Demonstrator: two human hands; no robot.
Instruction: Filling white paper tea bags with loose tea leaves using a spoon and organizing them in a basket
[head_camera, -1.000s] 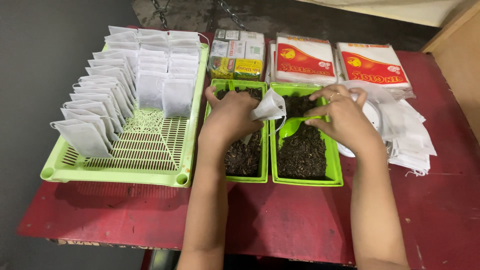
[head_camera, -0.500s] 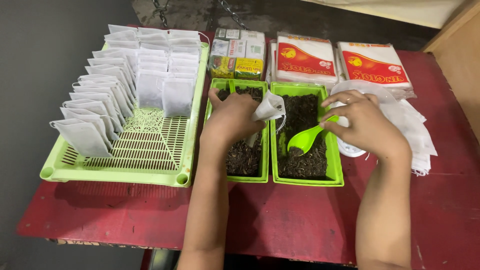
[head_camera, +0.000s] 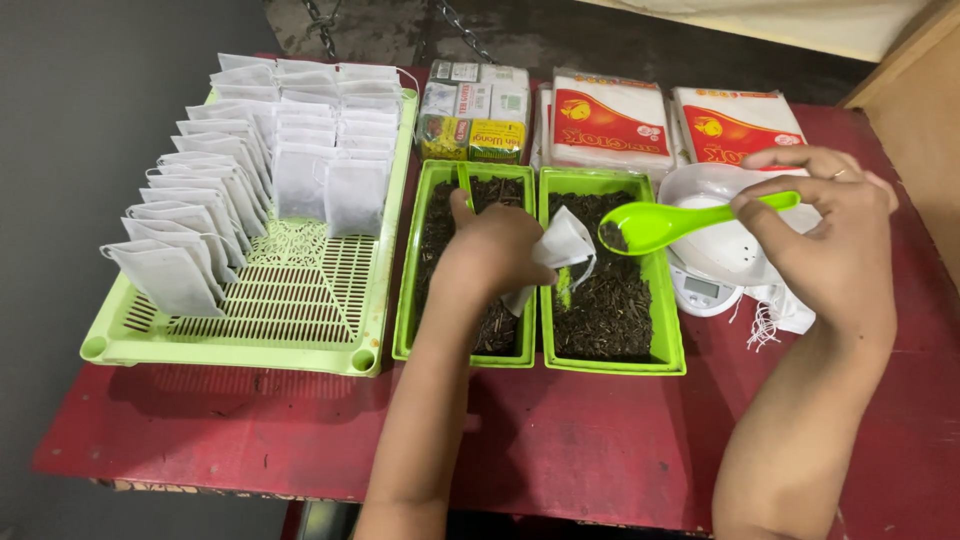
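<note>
My left hand (head_camera: 490, 255) holds a small white paper tea bag (head_camera: 560, 245) by its top, over the gap between two green trays of dark loose tea (head_camera: 610, 300). My right hand (head_camera: 830, 235) grips the handle of a bright green plastic spoon (head_camera: 660, 222). The spoon's bowl carries a little dark tea and hangs just right of the bag's mouth, above the right tray. The left tea tray (head_camera: 415, 290) lies partly under my left forearm.
A large light-green slotted tray (head_camera: 300, 300) at the left holds several rows of upright white tea bags (head_camera: 200, 210). A small white scale with a bowl (head_camera: 705, 275) stands at the right. Packs with red labels (head_camera: 610, 120) and small boxes (head_camera: 475, 105) line the back. Loose bags (head_camera: 790, 305) lie by the scale.
My right hand lifted the spoon out of the right tray and drew back to the right, raising it level with the bag. My left hand stayed put with the bag.
</note>
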